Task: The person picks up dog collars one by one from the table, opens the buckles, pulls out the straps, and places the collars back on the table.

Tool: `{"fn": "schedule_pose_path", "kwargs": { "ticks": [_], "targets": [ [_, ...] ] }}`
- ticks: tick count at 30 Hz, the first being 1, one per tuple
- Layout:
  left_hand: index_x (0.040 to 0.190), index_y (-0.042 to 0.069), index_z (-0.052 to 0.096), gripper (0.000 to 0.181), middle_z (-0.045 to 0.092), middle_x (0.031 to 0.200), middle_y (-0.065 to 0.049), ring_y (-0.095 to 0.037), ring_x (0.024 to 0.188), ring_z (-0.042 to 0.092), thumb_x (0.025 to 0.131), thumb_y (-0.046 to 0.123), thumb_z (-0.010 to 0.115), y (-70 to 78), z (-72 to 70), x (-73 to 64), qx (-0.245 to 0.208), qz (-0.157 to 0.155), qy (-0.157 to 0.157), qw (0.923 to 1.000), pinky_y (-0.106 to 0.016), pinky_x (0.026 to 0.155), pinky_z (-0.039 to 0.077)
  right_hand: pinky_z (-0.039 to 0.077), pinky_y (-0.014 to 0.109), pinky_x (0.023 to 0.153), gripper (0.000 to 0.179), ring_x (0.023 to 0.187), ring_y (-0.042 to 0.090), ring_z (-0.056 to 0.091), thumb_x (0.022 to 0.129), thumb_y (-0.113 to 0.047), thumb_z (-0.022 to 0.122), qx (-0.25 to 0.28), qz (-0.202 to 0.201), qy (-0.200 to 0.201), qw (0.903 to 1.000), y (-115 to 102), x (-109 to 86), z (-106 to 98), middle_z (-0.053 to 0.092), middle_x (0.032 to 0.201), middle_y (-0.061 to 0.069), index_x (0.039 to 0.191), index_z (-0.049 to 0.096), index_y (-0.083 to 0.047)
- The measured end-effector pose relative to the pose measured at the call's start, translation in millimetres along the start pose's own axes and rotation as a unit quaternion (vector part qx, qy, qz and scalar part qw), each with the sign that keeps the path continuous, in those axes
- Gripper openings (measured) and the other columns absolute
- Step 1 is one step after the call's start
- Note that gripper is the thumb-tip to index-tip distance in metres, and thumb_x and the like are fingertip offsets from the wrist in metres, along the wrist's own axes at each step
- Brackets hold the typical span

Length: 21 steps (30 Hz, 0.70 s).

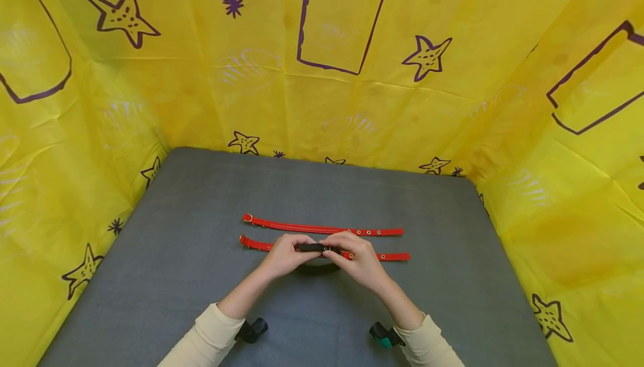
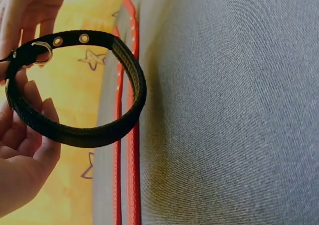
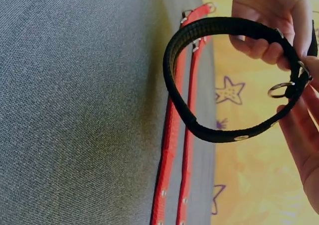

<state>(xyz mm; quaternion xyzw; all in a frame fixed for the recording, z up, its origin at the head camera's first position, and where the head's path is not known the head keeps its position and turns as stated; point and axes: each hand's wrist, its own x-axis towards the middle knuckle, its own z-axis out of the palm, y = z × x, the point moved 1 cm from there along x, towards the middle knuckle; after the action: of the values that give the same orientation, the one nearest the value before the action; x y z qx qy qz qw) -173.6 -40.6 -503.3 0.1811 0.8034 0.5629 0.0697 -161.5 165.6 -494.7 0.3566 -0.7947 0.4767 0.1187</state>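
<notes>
Between both hands is a black collar [image 2: 89, 138], bent into a ring, with metal eyelets, a D-ring [image 3: 280, 90] and a buckle [image 3: 304, 71]. My left hand [image 1: 288, 256] pinches it on one side of the buckle. On the other side, the fingers of my right hand [image 1: 359, 258] grip the strap by the buckle and D-ring. The ring hangs below the hands, above the table. Behind it lies a red collar [image 1: 302, 227], stretched straight. A second red collar [image 1: 256, 243] lies nearer, partly hidden by the hands.
Everything is over a grey cloth-covered table [image 1: 201, 199]. Yellow curtains [image 1: 201, 99] printed with purple starfish and frames enclose its back and sides. Dark devices [image 1: 253, 330] are strapped at both wrists.
</notes>
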Motion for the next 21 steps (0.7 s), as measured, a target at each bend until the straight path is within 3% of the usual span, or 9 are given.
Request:
{"fn": "schedule_pose_path", "kwargs": {
  "ticks": [5,11,16,21],
  "targets": [
    [0.094,0.0,0.075,0.017,0.068,0.082,-0.002,-0.006,0.062,0.049,0.082,0.011,0.078,-2.2,-0.4,-0.5,-0.066,-0.024,-0.021,0.9973,-0.02,0.056,0.042,0.052,0.025,0.082,0.025,0.101,0.015,0.063,0.085,-0.008,0.075,0.002,-0.01,-0.005,0.9999,0.9,-0.5,-0.3,0.069,0.107,0.0,0.11,0.073,-0.009],
    [0.097,-0.007,0.072,0.019,0.069,0.088,-0.003,-0.012,0.076,0.055,0.085,0.007,0.074,-6.8,-0.6,-0.8,-0.151,-0.053,-0.037,0.9863,-0.024,0.068,0.046,0.051,0.027,0.086,0.04,0.104,0.015,0.063,0.079,0.001,0.078,-0.012,-0.02,-0.025,0.9994,0.4,-0.8,-1.4,0.07,0.11,0.001,0.117,0.071,-0.008],
    [0.095,-0.01,0.069,0.019,0.066,0.08,0.001,-0.013,0.077,0.055,0.087,0.007,0.072,-7.5,-1.3,-1.4,-0.18,-0.065,-0.043,0.9806,-0.026,0.07,0.045,0.051,0.029,0.087,0.045,0.107,0.016,0.062,0.081,0.0,0.077,-0.028,-0.027,-0.045,0.9982,-0.8,-0.4,-2.6,0.069,0.116,0.001,0.124,0.067,-0.007],
    [0.099,-0.011,0.068,0.022,0.064,0.078,0.005,-0.012,0.078,0.055,0.087,0.008,0.072,-7.6,-1.6,-1.5,-0.196,-0.088,-0.04,0.9758,-0.027,0.073,0.044,0.049,0.034,0.091,0.048,0.111,0.015,0.06,0.089,-0.012,0.072,-0.054,-0.015,-0.056,0.9968,-3.0,-0.2,-4.3,0.066,0.124,0.002,0.135,0.059,-0.01]
  ]
}}
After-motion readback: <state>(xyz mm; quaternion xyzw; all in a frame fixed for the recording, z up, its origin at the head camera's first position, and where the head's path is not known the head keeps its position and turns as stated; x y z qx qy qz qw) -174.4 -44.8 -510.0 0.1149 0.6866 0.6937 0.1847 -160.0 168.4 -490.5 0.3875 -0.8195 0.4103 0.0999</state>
